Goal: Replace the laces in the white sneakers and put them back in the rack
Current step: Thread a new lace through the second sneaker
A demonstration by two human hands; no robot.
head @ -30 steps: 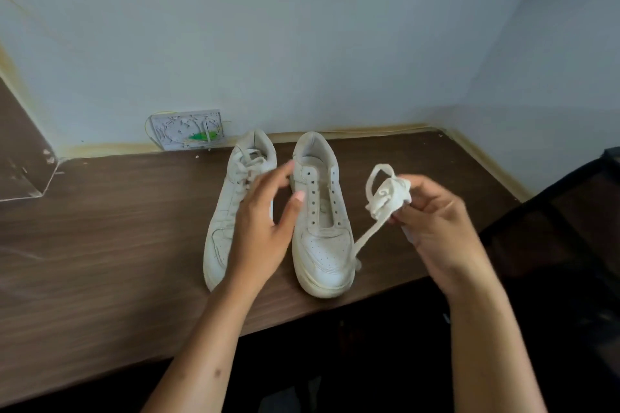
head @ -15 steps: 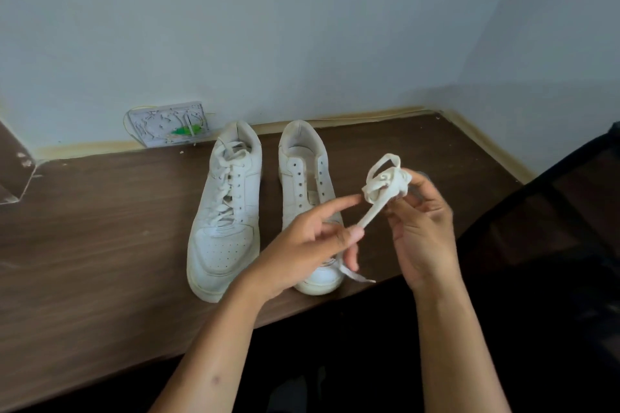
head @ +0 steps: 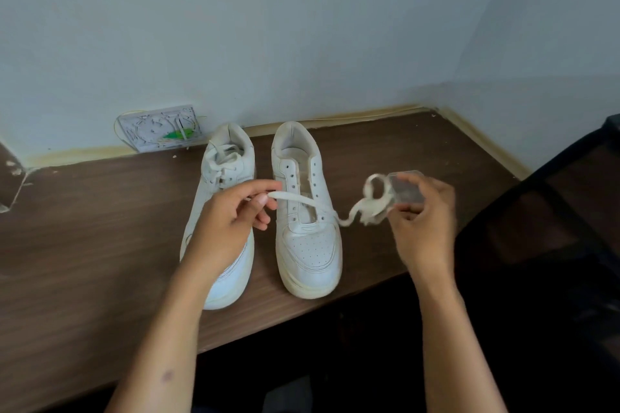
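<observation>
Between the two hands, above the unlaced sneaker, a flat white lace [head: 302, 200] is stretched out. The left hand [head: 231, 214] pinches its free end between thumb and forefinger, and this grip is closed on the lace. The right hand [head: 421, 214] has its fingers curled around the bundled rest of the lace [head: 372, 203]; something pale and clear lies against these fingers, but it is blurred and I cannot tell what it is. I judge that the lace is held this way to pull it out straight, so that its end can be pushed through the first eyelets.

The right sneaker [head: 307, 211] stands just under the lace with open, empty eyelets and its toe toward the person. The left sneaker [head: 221, 211] stands just beside it, not touching, and has a lace in it already; the left wrist hides its middle part. Both heels are near the wall [head: 302, 27], and both toes are near the front edge of the wooden surface [head: 84, 245].

To the right of the sneakers the surface is free until the corner, so the right hand has room to draw the lace out. To the left there is also open wood. A white socket plate [head: 159, 127] sits on the wall behind the left sneaker. No rack is in view.
</observation>
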